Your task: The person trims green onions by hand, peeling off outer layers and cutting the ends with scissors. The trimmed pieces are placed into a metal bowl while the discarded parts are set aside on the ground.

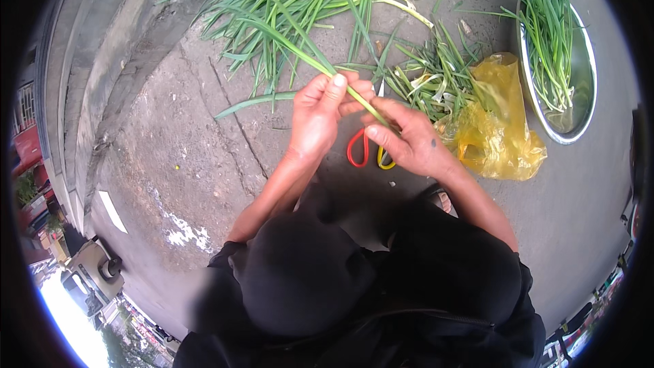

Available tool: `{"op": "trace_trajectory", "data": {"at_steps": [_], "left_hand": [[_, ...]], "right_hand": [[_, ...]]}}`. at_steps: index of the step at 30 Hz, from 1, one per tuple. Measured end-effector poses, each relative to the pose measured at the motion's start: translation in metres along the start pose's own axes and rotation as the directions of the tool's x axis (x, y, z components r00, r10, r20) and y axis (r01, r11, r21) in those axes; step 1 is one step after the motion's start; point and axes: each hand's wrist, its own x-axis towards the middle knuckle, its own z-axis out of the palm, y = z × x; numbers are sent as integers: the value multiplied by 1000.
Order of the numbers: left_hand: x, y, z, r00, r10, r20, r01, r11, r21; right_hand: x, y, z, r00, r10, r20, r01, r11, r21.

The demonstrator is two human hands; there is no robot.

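My left hand (pixel 318 110) pinches a long green allium stalk (pixel 360 97) between thumb and fingers, its leaves fanning to the upper left. The lower end runs into my right hand (pixel 411 138), whose thumb and fingers close around it and hide its tip. Under my hands lies a pair of scissors (pixel 358 149) with one red and one yellow handle loop, partly covered. Beyond my left hand spreads a loose pile of similar greens (pixel 301 15), pale stem ends toward the right. A heap of leaf trimmings (pixel 434 74) lies past my right hand.
A crumpled yellow plastic bag (pixel 503 133) sits right of the trimmings. Beside it, an oval metal basin (pixel 592 82) holds a bunch of greens (pixel 552 36). Concrete steps (pixel 97 46) rise at the left. A vehicle (pixel 89 281) stands at the lower left.
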Motion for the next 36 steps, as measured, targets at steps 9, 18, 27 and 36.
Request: {"op": "trace_trajectory", "data": {"at_steps": [9, 18, 27, 36], "left_hand": [[-32, -41, 17, 930, -190, 316, 11, 871, 492], [-44, -60, 18, 864, -277, 421, -66, 766, 639], [-43, -61, 18, 850, -288, 441, -128, 699, 703], [-41, -70, 16, 753, -457, 473, -95, 636, 766]], "right_hand": [[24, -2, -26, 951, 27, -307, 67, 953, 294], [19, -7, -48, 821, 308, -481, 152, 694, 704], [3, 47, -58, 793, 340, -505, 121, 725, 678], [-2, 75, -92, 800, 329, -502, -138, 915, 380]]}}
